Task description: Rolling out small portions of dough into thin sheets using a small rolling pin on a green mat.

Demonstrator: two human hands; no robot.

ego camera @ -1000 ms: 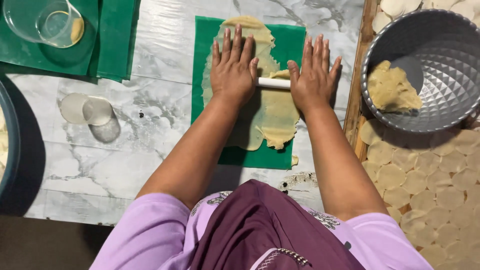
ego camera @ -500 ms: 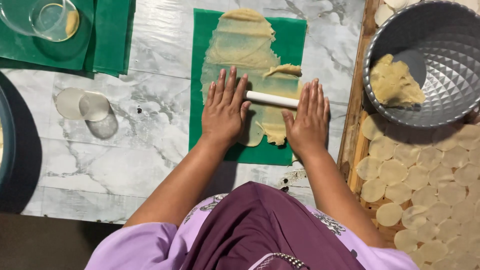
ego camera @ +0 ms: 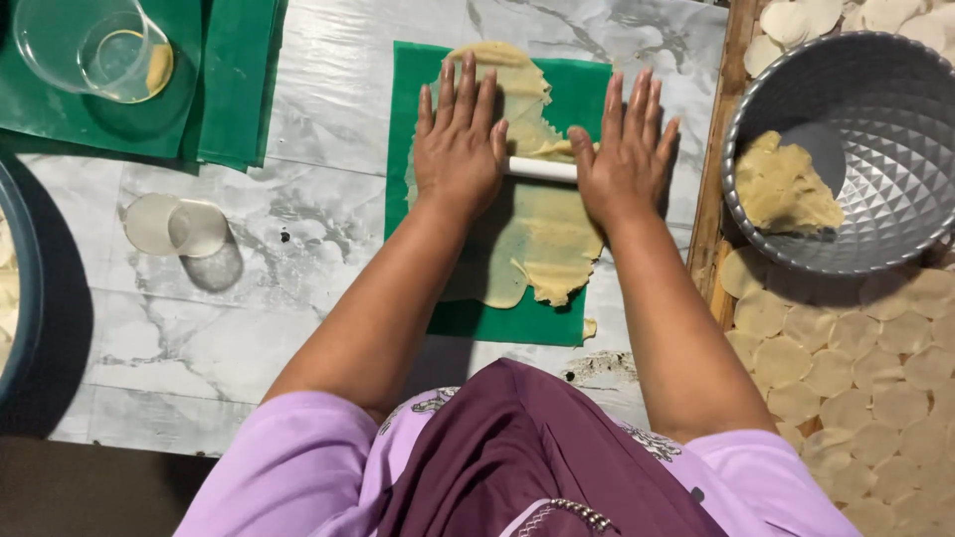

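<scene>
A marble-patterned desk [ego camera: 298, 109] fills most of the view, with the person's purple sleeves and dark maroon cloth at the near edge. On the right a wooden tray [ego camera: 718, 129] carries many pale round dough discs [ego camera: 796, 358], and on its far part stands a grey metal bowl [ego camera: 895, 109] with a lump of dough [ego camera: 781, 189] inside. At the far left lie folded green sheets [ego camera: 234, 89], and on them sits a clear plastic jug [ego camera: 95, 50]. A dark basin rim [ego camera: 20, 298] shows at the left edge. Near it on the desk lies a small clear round cutter [ego camera: 177, 226].

In the middle lies a green mat [ego camera: 587, 94], and spread over it is a thin rolled dough sheet [ego camera: 547, 239], running from the far edge of the mat toward the near edge, ragged at its near right end. Across the sheet, in its far half, lies a white rolling pin [ego camera: 540, 169], pointing left to right. The left hand [ego camera: 458, 149] rests flat on the pin's left end and the right hand [ego camera: 627, 164] on its right end, so only the short middle stretch shows between them. Both hands are open, palms down, fingers [ego camera: 468, 89] stretched straight and pointing far, lying over the dough beyond the pin rather than curled around it.
</scene>
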